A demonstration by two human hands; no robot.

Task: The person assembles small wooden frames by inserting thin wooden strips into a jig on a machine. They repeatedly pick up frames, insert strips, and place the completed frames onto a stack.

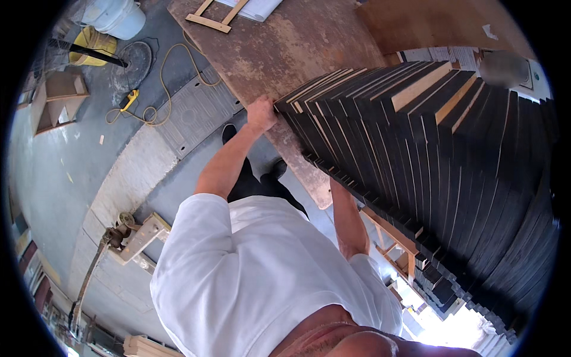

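Far left, on the floor: open wooden box [57, 84], yellow bucket [98, 43], white bucket [124, 21], yellow corded device [129, 100]. Next, ribbed metal plate [193, 116], just beside worn brown desk [285, 50]. On desk, near upper edge of view: light wood frame [207, 24], partly cut off. Over desk's edge: left hand [262, 113], seemingly touching near-left corner of black board stack [410, 143]. Left fingers curled inward, tips hidden; cannot tell if pinching a board or only bracing. Key relation: stack directly right of left fingers, long axis of boards slanting down-right in view, from left hand toward right forearm [347, 217]. Right forearm passing out of sight behind stepped lower edge of stack; right hand hidden, cannot tell if spread or pinching. Left hand clearly nearest to upper-left corner; right forearm nearer to stepped lower edge. Brown wooden stand [391, 231] lower, just right of right forearm. Stack located at desk's right side, filling much of right half of view; cannot tell if resting or carried. Pointing: pale-edged ends toward upper side of view, stepped ends toward lower side; boards packed face to face, layered away rightward.
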